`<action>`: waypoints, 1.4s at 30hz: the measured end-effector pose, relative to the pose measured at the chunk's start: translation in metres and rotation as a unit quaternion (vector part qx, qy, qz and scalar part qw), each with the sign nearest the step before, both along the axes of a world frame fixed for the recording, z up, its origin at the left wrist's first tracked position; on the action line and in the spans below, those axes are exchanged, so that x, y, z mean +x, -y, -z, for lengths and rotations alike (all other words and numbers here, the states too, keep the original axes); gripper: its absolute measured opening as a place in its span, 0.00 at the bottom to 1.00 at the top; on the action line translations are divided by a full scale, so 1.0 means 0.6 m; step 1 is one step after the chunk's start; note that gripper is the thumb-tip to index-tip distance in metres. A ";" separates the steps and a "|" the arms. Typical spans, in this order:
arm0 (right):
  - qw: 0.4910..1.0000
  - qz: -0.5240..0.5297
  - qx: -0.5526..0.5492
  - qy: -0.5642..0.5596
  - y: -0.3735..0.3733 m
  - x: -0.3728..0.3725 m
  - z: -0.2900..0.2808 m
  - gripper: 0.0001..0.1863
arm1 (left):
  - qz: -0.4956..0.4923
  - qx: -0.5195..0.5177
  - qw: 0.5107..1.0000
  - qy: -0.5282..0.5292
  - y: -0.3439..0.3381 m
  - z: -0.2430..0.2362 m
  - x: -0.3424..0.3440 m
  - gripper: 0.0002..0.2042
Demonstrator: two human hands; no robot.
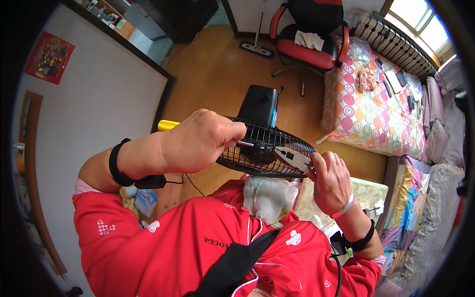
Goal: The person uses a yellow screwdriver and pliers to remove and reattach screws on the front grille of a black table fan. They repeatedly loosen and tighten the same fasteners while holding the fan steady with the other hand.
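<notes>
A black fan (297,143) with a round wire cage lies in front of me, seen nearly edge-on. My left hand (203,138) is closed around a screwdriver, its yellow handle (168,125) sticking out behind the wrist. The thin metal shaft reaches from my fingertips to a dark clip (265,147) on the cage's rim. From the other side my right hand (330,180) grips a pair of pliers (293,158), whose grey jaws point at the same clip. The pliers' handles are mostly hidden in the palm. Beyond the cage is a black box-shaped part (258,105).
A red and black office chair (309,44) and a flat mop (256,48) stand farther off on the wooden floor. At the right is a bed with patterned bedding (366,114) and small items on it. A white wall (104,64) rises at left. A cable (190,184) hangs below my left arm.
</notes>
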State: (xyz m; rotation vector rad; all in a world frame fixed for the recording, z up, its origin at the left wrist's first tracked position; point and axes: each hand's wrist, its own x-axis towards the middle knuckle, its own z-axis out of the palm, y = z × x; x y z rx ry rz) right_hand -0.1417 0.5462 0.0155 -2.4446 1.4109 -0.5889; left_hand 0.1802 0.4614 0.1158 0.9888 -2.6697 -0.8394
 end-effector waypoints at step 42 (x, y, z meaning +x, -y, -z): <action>0.998 0.004 0.012 0.056 -0.015 -0.003 0.017 0.21 | 0.010 -0.024 0.999 0.026 -0.013 -0.009 -0.021 0.07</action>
